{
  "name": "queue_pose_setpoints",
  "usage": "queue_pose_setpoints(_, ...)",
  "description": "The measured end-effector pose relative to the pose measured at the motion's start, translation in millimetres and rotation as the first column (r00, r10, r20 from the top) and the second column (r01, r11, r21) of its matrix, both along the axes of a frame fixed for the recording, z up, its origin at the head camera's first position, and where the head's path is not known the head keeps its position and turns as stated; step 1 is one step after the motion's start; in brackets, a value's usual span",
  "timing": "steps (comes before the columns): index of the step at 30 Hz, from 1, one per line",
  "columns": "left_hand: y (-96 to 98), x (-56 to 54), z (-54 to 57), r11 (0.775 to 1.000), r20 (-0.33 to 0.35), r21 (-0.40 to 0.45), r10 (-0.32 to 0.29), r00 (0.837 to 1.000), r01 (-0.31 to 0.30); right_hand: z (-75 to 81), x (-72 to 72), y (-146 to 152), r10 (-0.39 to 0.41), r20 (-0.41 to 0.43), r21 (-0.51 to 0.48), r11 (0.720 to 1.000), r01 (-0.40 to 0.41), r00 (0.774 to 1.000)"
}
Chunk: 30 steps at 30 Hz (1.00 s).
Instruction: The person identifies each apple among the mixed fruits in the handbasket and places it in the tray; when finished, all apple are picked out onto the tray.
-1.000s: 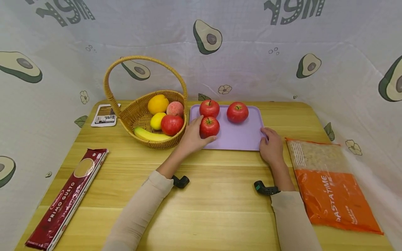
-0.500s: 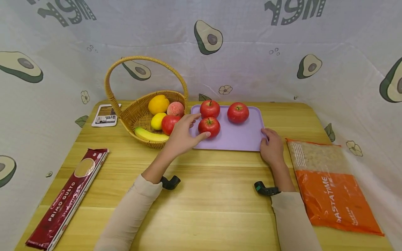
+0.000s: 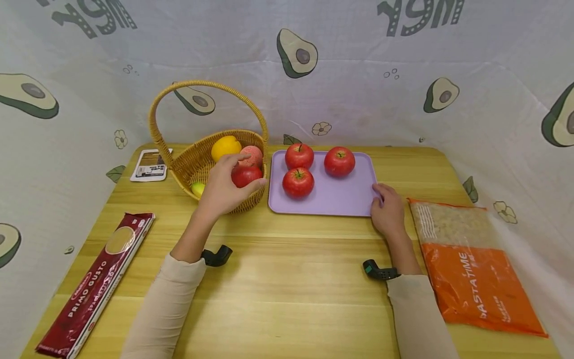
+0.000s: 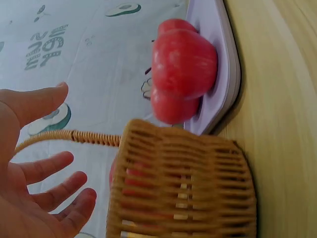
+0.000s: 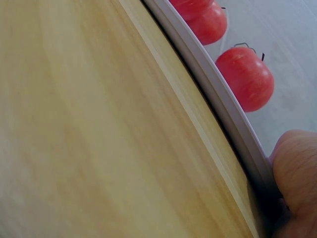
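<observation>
My left hand (image 3: 224, 187) is over the front of the wicker basket (image 3: 181, 164), thumb and fingers spread apart around a red round fruit (image 3: 246, 175) inside it. In the left wrist view the fingers are loosely bent, with nothing between them and the thumb. My right hand (image 3: 389, 209) holds the right edge of the lilac tray (image 3: 345, 199) near its front corner. On that tray sit three red apple-like fruits, one front left (image 3: 298, 183), one behind it (image 3: 299, 156) and one farther right (image 3: 339, 161).
Also in the basket are an orange-yellow fruit (image 3: 225, 147), a peach (image 3: 252, 155) and a banana (image 3: 197, 189), partly hidden. A red spaghetti pack (image 3: 96, 284) lies at left, an orange pasta bag (image 3: 480, 269) at right. A card (image 3: 150, 165) lies behind left; a patterned cloth (image 3: 358, 99) hangs behind.
My left hand has let go of the front left red fruit on the tray and moved left to the basket. The right hand has stayed at the tray's edge.
</observation>
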<state>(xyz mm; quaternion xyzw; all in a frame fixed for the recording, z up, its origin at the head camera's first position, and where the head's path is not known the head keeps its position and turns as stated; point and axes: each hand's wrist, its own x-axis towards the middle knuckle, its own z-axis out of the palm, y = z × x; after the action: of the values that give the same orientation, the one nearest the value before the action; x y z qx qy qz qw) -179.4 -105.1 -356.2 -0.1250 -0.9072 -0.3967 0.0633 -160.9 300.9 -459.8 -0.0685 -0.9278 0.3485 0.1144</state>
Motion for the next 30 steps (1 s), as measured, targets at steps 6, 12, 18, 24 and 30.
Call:
queue_pose_setpoints(6,-12.8,-2.7,-1.2,0.999,0.043,-0.035,0.025,0.999,-0.023,0.4,0.9,0.8,0.000,-0.010,0.010,1.000,0.001,1.000)
queue_pose_setpoints(12,-16.6,-5.9,-6.5,0.996,0.109,-0.076,0.049,0.993,-0.040,0.6,0.8,0.0,0.005,-0.015,0.000,1.000,-0.005,1.000)
queue_pose_setpoints(18,-16.2,-7.9,-10.3,0.993,0.166,-0.107,0.073,0.983,-0.056,0.4,0.4,-1.7,0.002,-0.022,0.005,1.000,-0.002,1.000)
queue_pose_setpoints(24,-16.4,-11.1,-13.6,0.989,0.206,-0.147,0.056,0.977,-0.026,0.5,0.3,-1.7,-0.001,-0.017,0.005,1.000,0.001,1.000)
queue_pose_setpoints(30,-15.9,-16.4,-17.0,0.989,0.238,-0.150,0.033,0.971,0.003,0.7,0.9,-1.0,-0.001,-0.021,0.004,1.000,0.002,1.000)
